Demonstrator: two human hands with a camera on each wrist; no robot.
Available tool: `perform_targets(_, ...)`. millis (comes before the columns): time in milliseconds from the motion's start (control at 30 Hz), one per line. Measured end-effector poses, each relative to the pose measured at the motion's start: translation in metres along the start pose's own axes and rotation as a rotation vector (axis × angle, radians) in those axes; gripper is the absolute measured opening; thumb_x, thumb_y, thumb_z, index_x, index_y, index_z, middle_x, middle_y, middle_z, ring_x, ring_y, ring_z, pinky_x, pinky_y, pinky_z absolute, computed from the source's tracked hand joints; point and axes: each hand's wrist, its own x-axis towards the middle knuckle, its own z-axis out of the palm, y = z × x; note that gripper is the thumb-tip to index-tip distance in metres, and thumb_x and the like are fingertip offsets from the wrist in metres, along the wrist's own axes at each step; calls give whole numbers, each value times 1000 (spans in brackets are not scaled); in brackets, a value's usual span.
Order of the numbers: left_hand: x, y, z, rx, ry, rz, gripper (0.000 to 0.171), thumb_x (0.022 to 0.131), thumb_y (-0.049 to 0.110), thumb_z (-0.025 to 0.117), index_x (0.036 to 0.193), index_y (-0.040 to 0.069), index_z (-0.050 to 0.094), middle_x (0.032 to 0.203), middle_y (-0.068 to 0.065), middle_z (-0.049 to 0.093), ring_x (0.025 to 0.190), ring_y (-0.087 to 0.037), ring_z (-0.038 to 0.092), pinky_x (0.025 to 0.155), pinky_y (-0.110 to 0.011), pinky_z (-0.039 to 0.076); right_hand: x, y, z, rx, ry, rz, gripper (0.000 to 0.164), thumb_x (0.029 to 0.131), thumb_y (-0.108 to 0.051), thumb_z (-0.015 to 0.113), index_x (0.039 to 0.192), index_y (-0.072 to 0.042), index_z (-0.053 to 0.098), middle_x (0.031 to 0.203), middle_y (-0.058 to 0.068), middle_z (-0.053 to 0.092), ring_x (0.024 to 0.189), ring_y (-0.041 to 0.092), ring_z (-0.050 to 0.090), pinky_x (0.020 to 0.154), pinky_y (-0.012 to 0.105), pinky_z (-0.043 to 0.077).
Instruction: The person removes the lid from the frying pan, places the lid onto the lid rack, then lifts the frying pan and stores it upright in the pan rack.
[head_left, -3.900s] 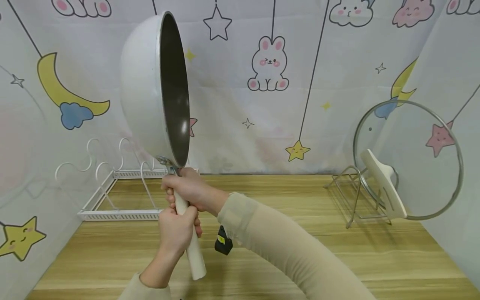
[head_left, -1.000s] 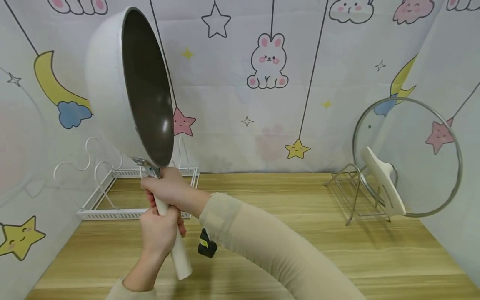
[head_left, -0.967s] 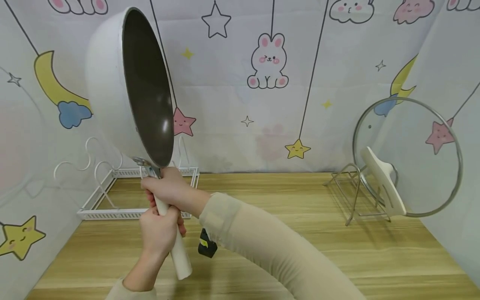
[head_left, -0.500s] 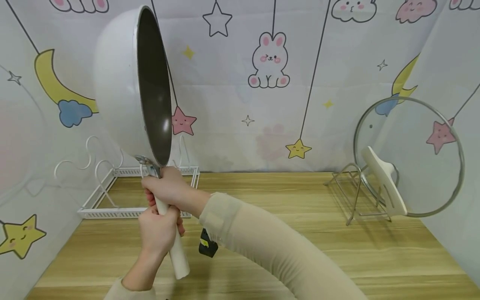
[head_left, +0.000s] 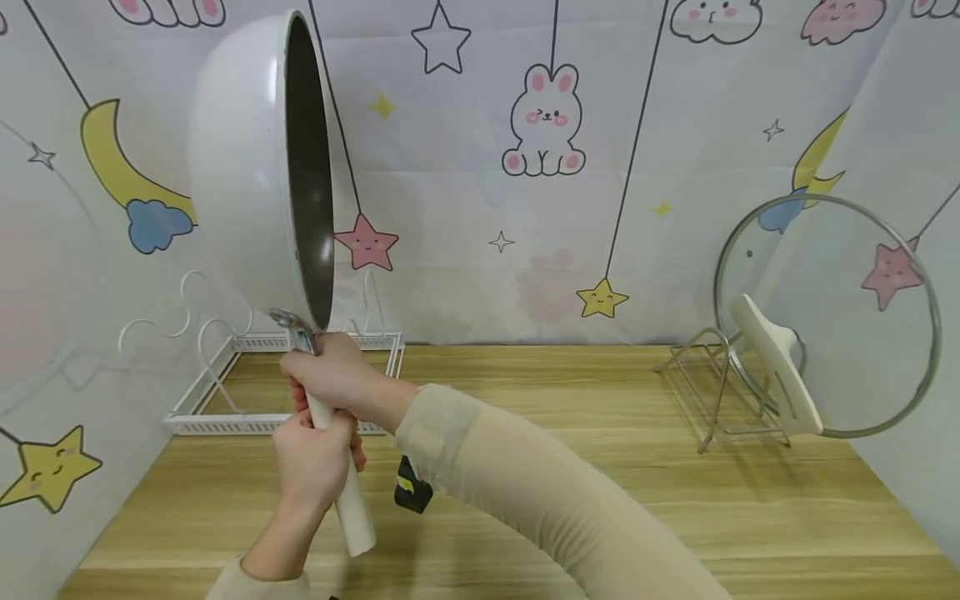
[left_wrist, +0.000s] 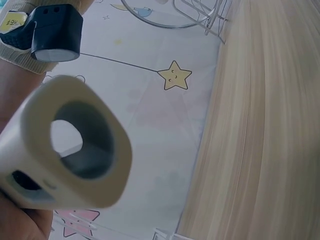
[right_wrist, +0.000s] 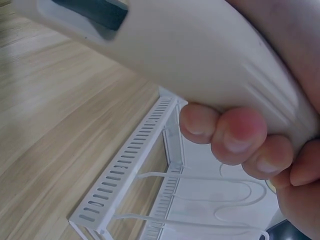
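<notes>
A white wok-shaped frying pan (head_left: 240,167) with a dark inside is held upright in the head view, its opening turned to the right and its cream handle pointing down. My right hand (head_left: 337,371) grips the handle just below the metal joint. Directly beneath it, my left hand (head_left: 313,458) wraps round the same handle, whose lower end sticks out below. Curled fingers (right_wrist: 239,132) show on the handle in the right wrist view. The left wrist view looks at the hollow handle end (left_wrist: 117,165) close up.
A white wire rack (head_left: 225,423) with curved dividers stands at the back left, behind the pan and hands. At the right, a glass lid (head_left: 862,333) with a cream handle leans in a metal stand (head_left: 712,392). A black camera box (head_left: 412,487) hangs by the right cuff.
The pan has shifted left since the oldest frame. Over the last second it has turned slightly, so less of its dark inside shows. Both hands keep their grip.
</notes>
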Motion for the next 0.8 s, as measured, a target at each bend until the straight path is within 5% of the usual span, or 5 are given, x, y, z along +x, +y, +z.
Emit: perform_targets(800,2,-4,-6,7,56,29,19,80,2,53,63,-3,58,39,3,50,30,-15,51,35,-29,47,4,3,11,-27,5,5,32,78,-8,54,47,-6,48,42,1,48,38,12,46,39,22,39)
